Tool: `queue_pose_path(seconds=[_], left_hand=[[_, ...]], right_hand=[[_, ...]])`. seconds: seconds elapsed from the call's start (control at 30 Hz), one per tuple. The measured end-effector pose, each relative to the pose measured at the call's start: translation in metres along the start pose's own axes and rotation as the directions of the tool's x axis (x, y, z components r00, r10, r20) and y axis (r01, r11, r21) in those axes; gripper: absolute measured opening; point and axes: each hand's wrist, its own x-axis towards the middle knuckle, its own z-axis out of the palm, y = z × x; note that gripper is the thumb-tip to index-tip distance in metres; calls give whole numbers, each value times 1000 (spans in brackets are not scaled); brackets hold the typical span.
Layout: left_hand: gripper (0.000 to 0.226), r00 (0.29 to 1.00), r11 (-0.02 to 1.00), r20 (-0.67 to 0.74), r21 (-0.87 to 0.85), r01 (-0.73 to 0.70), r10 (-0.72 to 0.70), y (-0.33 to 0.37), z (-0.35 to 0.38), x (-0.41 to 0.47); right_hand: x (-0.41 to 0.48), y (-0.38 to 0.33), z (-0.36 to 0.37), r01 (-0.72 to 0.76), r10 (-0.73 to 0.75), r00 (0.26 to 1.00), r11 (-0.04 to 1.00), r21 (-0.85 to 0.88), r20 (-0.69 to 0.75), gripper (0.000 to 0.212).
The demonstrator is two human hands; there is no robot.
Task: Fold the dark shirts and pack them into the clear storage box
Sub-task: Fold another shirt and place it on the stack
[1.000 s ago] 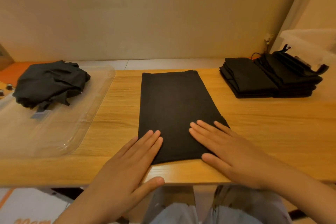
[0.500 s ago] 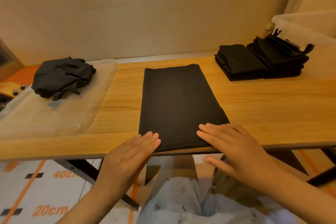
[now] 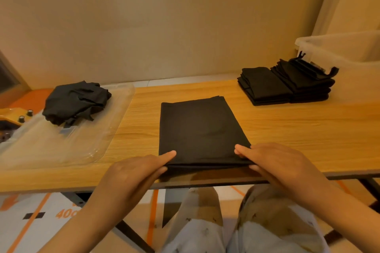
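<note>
— Two flat palms lay on the shirt a second ago. And now?

— Now the left hand point(image 3: 131, 178) and right hand point(image 3: 283, 166) each pinch a near corner of the shirt point(image 3: 199, 129), fingers on top and thumbs tucked under.

— Has the shirt moved?

— Yes, it has been drawn off the table's point(image 3: 308, 129) back edge and lies near the front edge, with its hem slightly raised.

— Meaning?

— Smoothing is over, I judge. The near end is ready to be folded over the far end, to match the stack point(image 3: 283, 86) at the back right corner.

— And packing?

— Some way off. The box point(image 3: 339, 51) stands beyond the stack, and I cannot tell what it holds. One crumpled shirt point(image 3: 76, 102) waits on the lid point(image 3: 115, 129) at the left end.
</note>
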Motion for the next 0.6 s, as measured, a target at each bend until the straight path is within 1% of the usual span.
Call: queue_pose_path(seconds=[0.1, 0.17, 0.23, 0.3, 0.4, 0.47, 0.53, 0.57, 0.6], left_hand=[[37, 996, 996, 34, -45, 81, -79, -13, -11, 23], [32, 985, 976, 35, -138, 171, -168, -25, -15, 42], [24, 956, 928, 57, -232, 293, -287, -38, -19, 66], [20, 917, 873, 126, -279, 399, -379, -55, -20, 93], [17, 851, 791, 246, -316, 524, -464, -92, -16, 131], [15, 793, 771, 330, -229, 594, -513, -120, -7, 154], [15, 701, 742, 431, -102, 663, -568, -143, 5, 170], [16, 651, 716, 474, -59, 695, -593, -152, 12, 175], [16, 616, 693, 499, -40, 720, -610, -160, 18, 176]], right_hand=[[25, 9, -12, -13, 13, 1000, 999, 52, -2, 41], [44, 15, -19, -92, 103, 994, 970, 223, -34, 35], [68, 24, -23, -237, 255, 967, 877, 418, 14, 25], [96, 43, -21, -356, 369, 926, 780, 514, 81, 17], [143, 82, -2, -480, 452, 872, 713, 512, 187, 11], [170, 110, 19, -562, 482, 826, 669, 486, 292, 9], [186, 133, 43, -638, 501, 766, 668, 383, 404, 9], [188, 141, 52, -666, 505, 734, 666, 335, 454, 12], [188, 146, 59, -685, 509, 710, 658, 313, 486, 16]])
